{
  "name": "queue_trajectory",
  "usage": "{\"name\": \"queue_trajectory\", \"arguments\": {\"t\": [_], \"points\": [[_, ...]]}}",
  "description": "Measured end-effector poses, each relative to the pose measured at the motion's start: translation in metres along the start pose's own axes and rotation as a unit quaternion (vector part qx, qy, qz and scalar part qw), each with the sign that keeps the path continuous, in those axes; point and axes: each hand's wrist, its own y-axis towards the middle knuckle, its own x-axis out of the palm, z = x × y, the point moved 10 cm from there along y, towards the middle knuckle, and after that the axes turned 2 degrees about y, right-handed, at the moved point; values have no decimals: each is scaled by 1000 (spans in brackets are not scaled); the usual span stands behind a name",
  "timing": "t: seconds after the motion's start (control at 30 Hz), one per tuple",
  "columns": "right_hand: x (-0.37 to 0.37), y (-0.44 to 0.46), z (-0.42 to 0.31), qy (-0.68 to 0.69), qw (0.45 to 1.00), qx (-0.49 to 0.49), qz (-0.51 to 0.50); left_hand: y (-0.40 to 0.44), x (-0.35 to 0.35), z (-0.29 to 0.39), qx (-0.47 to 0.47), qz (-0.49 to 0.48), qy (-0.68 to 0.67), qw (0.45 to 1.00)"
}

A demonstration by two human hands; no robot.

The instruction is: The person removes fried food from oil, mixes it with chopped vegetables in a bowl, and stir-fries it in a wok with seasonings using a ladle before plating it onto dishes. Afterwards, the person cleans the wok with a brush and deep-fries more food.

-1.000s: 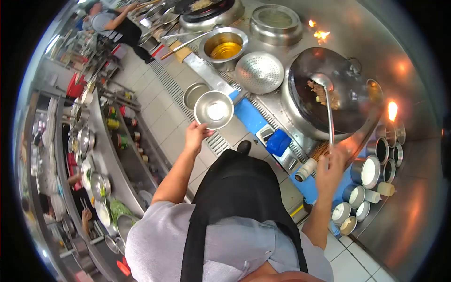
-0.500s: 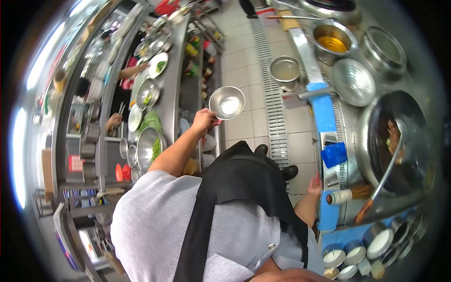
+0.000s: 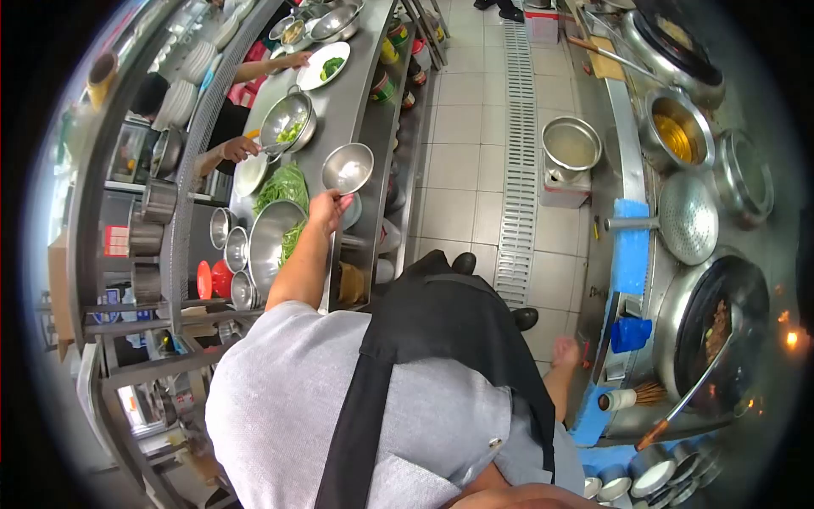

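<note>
My left hand (image 3: pixel 329 209) grips the near edge of a small steel bowl (image 3: pixel 348 168), held out at the edge of the left counter. The bowl's inside looks bare and shiny. Beneath and beside that forearm sits a large steel bowl (image 3: pixel 270 246) of cut greens, with leafy greens (image 3: pixel 282 187) behind it. My right hand (image 3: pixel 564 351) hangs low at my side near the stove's edge, somewhat blurred, its fingers loosely apart with nothing visible in them.
Across the counter, a co-worker's hands (image 3: pixel 240 149) are at a steel strainer bowl (image 3: pixel 287 120) and a white plate (image 3: pixel 323 65) with greens. To the right, a wok (image 3: pixel 721 327) holds food and a ladle (image 3: pixel 685 400). A pot (image 3: pixel 571 142) stands beside the floor drain (image 3: pixel 517 170).
My left hand has carried the steel bowl leftward, from over the aisle to the counter edge. The view has shifted, and the co-worker's hand now reaches the strainer bowl. Flames show beside the wok.
</note>
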Motion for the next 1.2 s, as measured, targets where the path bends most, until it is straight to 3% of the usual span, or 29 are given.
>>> {"name": "queue_trajectory", "arguments": {"t": [0.07, 0.2, 0.27, 0.3, 0.33, 0.37, 0.4, 0.47, 0.53, 0.57, 0.63, 0.7, 0.73, 0.77, 0.8, 0.87, 0.93, 0.97, 1.07, 1.13, 1.17, 1.2], "points": [[63, -53, -3, -134, 991, 14, 19, 41, -11, 3, 13, 16, -70, 997], [187, -102, 10, -247, 964, 45, -84, 103, -65, -16, 38, 83, -199, 976], [236, -121, 6, -334, 938, 9, -94, 118, -71, -8, 48, 132, -255, 957], [257, -127, 4, -337, 936, 2, -96, 126, -80, -4, 89, 142, -227, 960], [272, -132, -3, -338, 936, -9, -94, 141, -83, -8, 84, 111, -289, 947], [287, -142, -15, -351, 932, -20, -88, 130, -81, 5, 97, 131, -164, 973], [300, -153, -27, -366, 926, -32, -84, 131, -74, 10, 103, 105, -268, 952], [308, -153, -46, -370, 925, -62, -60, 125, -54, -3, 4, 158, -325, 932], [317, -145, -62, -368, 925, -81, -45, 113, 1, -3, -15, 74, -209, 975], [319, -142, -65, -365, 928, -68, -36, 110, 44, -12, -47, -60, -173, 982], [325, -131, -68, -364, 931, -35, -23, 95, 111, -30, -85, -129, -46, 987], [349, -122, -55, -390, 920, -20, -44, 84, 161, -36, 17, -189, 127, 974], [377, -105, -70, -404, 913, -18, -58, 84, 195, -26, 154, -213, 377, 888], [403, -89, -73, -439, 892, -57, -96, 76, 207, -28, 277, -216, 597, 722], [427, -76, -76, -472, 867, -93, -132, 90, 196, -41, 239, -227, 587, 739], [485, -78, -89, -445, 872, -77, -190, 127, 171, -69, 160, -249, 564, 771], [529, -69, -107, -442, 872, -54, -205, 155, 135, -86, -2, -196, 388, 901], [552, -72, -117, -456, 862, -39, -217, 156, 115, -97, -88, -161, 289, 940], [628, -75, -169, -466, 848, -63, -244, 152, 121, -75, 58, -219, 462, 857], [681, -73, -199, -457, 845, -87, -261, 180, 87, -118, 4, -210, 464, 860], [706, -71, -209, -450, 846, -93, -269, 199, 67, -153, -97, -185, 406, 890], [730, -68, -217, -443, 847, -98, -276, 205, 77, -144, -42, -191, 489, 850]]}}
